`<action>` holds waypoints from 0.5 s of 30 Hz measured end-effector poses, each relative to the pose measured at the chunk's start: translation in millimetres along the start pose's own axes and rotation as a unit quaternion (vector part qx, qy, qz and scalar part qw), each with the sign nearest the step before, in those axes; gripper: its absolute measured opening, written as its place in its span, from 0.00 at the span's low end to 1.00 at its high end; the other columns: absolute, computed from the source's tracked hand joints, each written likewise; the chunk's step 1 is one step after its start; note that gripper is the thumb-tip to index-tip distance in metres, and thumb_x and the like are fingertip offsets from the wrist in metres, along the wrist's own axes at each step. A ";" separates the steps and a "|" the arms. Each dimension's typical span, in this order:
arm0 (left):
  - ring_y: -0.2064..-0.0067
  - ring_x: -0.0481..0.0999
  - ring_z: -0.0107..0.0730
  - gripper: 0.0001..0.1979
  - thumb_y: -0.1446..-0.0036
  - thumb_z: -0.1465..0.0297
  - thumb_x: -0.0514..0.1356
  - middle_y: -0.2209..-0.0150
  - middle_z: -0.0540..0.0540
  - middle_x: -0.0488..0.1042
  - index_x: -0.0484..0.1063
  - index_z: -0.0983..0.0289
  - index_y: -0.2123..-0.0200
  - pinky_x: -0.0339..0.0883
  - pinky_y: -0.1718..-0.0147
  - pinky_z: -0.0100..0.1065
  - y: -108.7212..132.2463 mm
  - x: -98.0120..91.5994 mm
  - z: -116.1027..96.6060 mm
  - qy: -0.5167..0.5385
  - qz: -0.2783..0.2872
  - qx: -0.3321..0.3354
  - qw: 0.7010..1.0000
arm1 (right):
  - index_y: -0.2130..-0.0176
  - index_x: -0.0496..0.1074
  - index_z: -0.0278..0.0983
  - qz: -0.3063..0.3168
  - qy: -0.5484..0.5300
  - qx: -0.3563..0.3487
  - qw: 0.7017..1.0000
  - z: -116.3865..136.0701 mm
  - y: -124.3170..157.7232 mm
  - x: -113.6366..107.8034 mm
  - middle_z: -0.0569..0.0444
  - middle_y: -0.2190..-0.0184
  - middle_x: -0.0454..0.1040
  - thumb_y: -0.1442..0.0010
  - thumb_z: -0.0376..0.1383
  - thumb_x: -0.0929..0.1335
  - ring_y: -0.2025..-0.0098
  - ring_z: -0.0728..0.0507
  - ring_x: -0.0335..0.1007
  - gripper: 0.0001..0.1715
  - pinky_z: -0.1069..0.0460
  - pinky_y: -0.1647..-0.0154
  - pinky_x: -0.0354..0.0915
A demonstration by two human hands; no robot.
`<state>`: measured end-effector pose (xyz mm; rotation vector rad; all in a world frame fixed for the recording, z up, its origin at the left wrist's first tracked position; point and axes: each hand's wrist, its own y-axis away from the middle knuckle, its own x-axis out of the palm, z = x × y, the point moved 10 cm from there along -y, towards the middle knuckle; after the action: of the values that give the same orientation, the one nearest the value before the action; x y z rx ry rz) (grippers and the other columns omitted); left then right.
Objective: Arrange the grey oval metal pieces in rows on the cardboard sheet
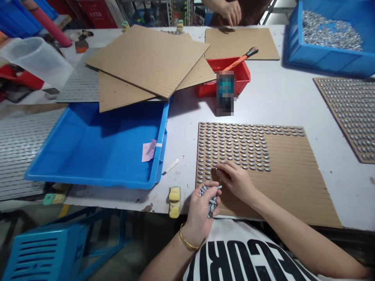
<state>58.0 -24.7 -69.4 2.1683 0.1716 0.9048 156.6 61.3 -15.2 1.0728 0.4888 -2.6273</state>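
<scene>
Left hand (200,212) cupped and curled around a loose bunch of grey metal studs (210,201), right hand (234,181) stretched forward, fingertips pinched together just over a corrugated cardboard sheet (290,179), any held stud too small to tell, beside neat stud rows (234,148)

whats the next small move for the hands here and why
Probably the right hand should set one more small grey metal piece onto the brown corrugated cardboard sheet: the left hand cups a handful of them, and the lowest rows stop near the right fingertips, with bare cardboard beyond.
</scene>
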 end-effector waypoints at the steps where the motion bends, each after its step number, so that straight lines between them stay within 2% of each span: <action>1: 0.76 0.65 0.19 0.11 0.49 0.69 0.63 0.70 0.51 0.70 0.68 0.64 0.62 0.48 0.85 0.21 -0.1 0.6 -0.7 -0.002 0.001 0.004 1.000 | 0.57 0.72 0.38 0.002 -0.048 0.022 0.999 -1.3 2.9 -5.4 0.49 0.62 0.72 0.36 0.33 0.62 0.62 0.46 0.70 0.11 0.52 0.63 0.67; 3: 0.76 0.65 0.20 0.10 0.49 0.69 0.62 0.70 0.51 0.70 0.67 0.63 0.63 0.48 0.85 0.21 -0.4 2.4 -2.5 -0.004 0.001 0.015 1.000 | 0.57 0.71 0.38 0.013 -0.159 0.095 0.983 -8.0 12.9 -10.8 0.50 0.61 0.73 0.37 0.37 0.64 0.62 0.46 0.71 0.10 0.52 0.65 0.68; 4: 0.76 0.65 0.20 0.10 0.49 0.69 0.62 0.70 0.50 0.70 0.66 0.63 0.64 0.48 0.85 0.21 -0.7 3.7 -3.4 -0.004 0.000 0.021 1.000 | 0.58 0.72 0.38 0.026 -0.222 0.139 0.965 -11.9 20.2 -8.9 0.50 0.62 0.74 0.38 0.38 0.66 0.64 0.46 0.71 0.09 0.52 0.66 0.69; 7: 0.77 0.64 0.21 0.10 0.49 0.70 0.62 0.72 0.49 0.70 0.65 0.62 0.65 0.49 0.86 0.22 -2.1 9.3 -3.7 0.001 0.001 0.035 0.999 | 0.60 0.72 0.37 0.062 -0.387 0.246 0.886 -17.7 44.5 9.3 0.53 0.68 0.76 0.42 0.41 0.70 0.69 0.48 0.72 0.12 0.53 0.67 0.70; 9: 0.78 0.64 0.21 0.10 0.49 0.69 0.63 0.75 0.48 0.68 0.64 0.62 0.65 0.50 0.86 0.22 -3.3 14.0 -1.9 0.000 0.005 0.039 0.999 | 0.61 0.74 0.38 0.050 -0.437 0.278 0.854 -20.3 54.9 16.7 0.54 0.69 0.77 0.45 0.42 0.71 0.70 0.49 0.72 0.12 0.53 0.67 0.70; 11: 0.78 0.63 0.21 0.11 0.49 0.68 0.63 0.76 0.47 0.67 0.64 0.62 0.66 0.50 0.86 0.22 -4.7 17.5 1.3 -0.012 0.007 0.041 0.999 | 0.63 0.75 0.39 0.010 -0.436 0.283 0.855 -24.3 58.6 14.2 0.53 0.66 0.77 0.45 0.41 0.72 0.67 0.48 0.72 0.11 0.53 0.65 0.70; 15: 0.79 0.62 0.20 0.13 0.51 0.64 0.65 0.75 0.47 0.66 0.65 0.62 0.66 0.49 0.87 0.22 -8.3 18.1 10.2 -0.034 0.000 0.033 0.999 | 0.62 0.75 0.39 -0.027 -0.344 0.213 0.914 -18.7 53.0 -4.0 0.51 0.62 0.76 0.42 0.39 0.69 0.61 0.45 0.73 0.08 0.52 0.61 0.70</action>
<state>79.4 -18.1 -69.9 2.2561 0.1703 0.8345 190.2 21.1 -35.9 0.1490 -0.2198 -2.9818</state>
